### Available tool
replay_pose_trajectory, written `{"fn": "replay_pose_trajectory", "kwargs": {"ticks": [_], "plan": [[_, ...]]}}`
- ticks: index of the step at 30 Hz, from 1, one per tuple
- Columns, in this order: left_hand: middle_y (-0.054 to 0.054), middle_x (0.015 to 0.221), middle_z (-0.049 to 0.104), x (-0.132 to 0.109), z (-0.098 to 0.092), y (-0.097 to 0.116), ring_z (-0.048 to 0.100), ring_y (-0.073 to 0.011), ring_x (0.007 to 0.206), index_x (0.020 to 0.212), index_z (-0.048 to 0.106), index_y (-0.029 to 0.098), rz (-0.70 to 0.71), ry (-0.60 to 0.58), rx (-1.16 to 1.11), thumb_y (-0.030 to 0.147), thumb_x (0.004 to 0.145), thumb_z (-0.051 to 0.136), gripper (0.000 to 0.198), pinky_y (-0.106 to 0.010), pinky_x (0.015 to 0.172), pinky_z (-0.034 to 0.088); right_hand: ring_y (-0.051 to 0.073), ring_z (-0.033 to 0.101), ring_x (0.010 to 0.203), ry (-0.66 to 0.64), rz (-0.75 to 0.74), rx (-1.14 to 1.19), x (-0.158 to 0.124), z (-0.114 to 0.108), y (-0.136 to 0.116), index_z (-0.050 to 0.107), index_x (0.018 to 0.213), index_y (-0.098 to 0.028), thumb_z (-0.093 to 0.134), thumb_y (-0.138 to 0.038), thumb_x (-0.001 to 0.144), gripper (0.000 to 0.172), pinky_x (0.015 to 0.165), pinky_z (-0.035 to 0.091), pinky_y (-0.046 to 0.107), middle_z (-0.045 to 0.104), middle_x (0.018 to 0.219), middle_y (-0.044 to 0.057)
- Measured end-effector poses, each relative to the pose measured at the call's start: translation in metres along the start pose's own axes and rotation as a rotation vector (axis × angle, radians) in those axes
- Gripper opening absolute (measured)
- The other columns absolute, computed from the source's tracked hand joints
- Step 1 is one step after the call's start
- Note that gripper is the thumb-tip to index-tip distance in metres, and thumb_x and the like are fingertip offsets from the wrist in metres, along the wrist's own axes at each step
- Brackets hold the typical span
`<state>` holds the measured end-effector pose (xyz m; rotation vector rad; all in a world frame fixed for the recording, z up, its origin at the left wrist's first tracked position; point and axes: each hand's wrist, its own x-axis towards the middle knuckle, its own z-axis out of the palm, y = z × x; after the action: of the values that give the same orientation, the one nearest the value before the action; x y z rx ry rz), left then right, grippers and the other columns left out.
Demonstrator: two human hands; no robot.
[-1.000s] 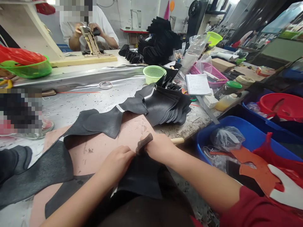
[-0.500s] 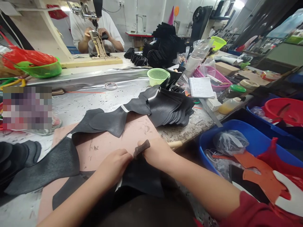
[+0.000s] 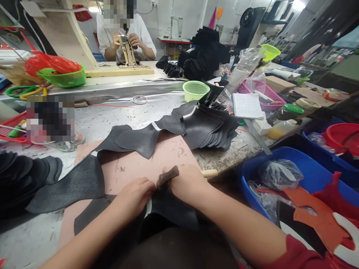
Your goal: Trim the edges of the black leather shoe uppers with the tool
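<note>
My right hand (image 3: 187, 184) is closed round a tool with a brown head (image 3: 167, 176) and a pale wooden handle (image 3: 209, 173) that sticks out to the right. My left hand (image 3: 135, 196) is closed, pinching the edge of a black leather piece (image 3: 174, 209) that hangs over the near edge of the pink cutting board (image 3: 134, 168). The two hands meet at the tool's head. More black leather pieces (image 3: 81, 183) lie across the board, and a fanned stack of them (image 3: 210, 129) rests just beyond it.
A green mesh basket (image 3: 195, 90), a notebook (image 3: 246, 105), a pink basket (image 3: 262, 93) and bottles (image 3: 283, 127) crowd the right of the table. Blue tubs (image 3: 305, 175) stand at the right. Across the table another person (image 3: 126, 37) works at a machine.
The view has shifted slightly to the left and down, so the scene sits further right. My hands stay together on the tool and the leather piece; a white edge of the piece now shows.
</note>
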<state>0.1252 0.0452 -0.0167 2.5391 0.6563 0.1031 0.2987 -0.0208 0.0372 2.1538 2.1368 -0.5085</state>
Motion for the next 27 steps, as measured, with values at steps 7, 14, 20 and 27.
{"fn": "replay_pose_trajectory", "kwargs": {"ticks": [7,14,20,27], "plan": [[-0.005,0.077,0.060,-0.009,-0.001,-0.002,0.055,-0.0164,0.073,0.083,0.064,0.019,0.028,0.006,0.044,0.010,0.077,0.034,0.031,-0.027,0.068,0.044,0.017,0.059,0.070,0.045,-0.042,-0.012,0.002,0.008,-0.010,0.063,0.086,-0.019,0.040,-0.017,0.080,0.024,0.057,0.035,0.024,0.067,0.079,0.005],[-0.003,0.075,0.059,-0.019,-0.003,-0.004,0.053,-0.0148,0.072,0.086,0.064,0.020,0.039,-0.006,0.060,0.011,0.081,0.034,0.031,-0.025,0.068,0.043,0.017,0.059,0.066,0.044,-0.049,-0.048,0.002,0.011,-0.020,0.061,0.084,-0.022,0.039,-0.015,0.079,0.023,0.054,0.033,0.025,0.066,0.075,0.003],[-0.004,0.079,0.061,-0.025,-0.006,-0.017,0.054,-0.0136,0.074,0.084,0.063,0.018,0.149,0.018,-0.016,0.014,0.084,0.035,0.028,-0.023,0.069,0.043,0.017,0.059,0.063,0.004,-0.013,-0.069,0.001,0.016,-0.030,0.062,0.082,-0.020,0.041,-0.014,0.078,0.022,0.052,0.029,0.025,0.066,0.071,0.004],[-0.003,0.082,0.062,-0.007,-0.008,-0.014,0.056,-0.0143,0.079,0.086,0.060,0.018,0.104,-0.070,-0.006,0.010,0.079,0.042,0.021,-0.024,0.072,0.044,0.018,0.059,0.067,0.057,-0.003,-0.069,-0.002,0.014,-0.009,0.063,0.083,-0.020,0.040,-0.018,0.079,0.023,0.053,0.031,0.025,0.066,0.073,0.006]]}}
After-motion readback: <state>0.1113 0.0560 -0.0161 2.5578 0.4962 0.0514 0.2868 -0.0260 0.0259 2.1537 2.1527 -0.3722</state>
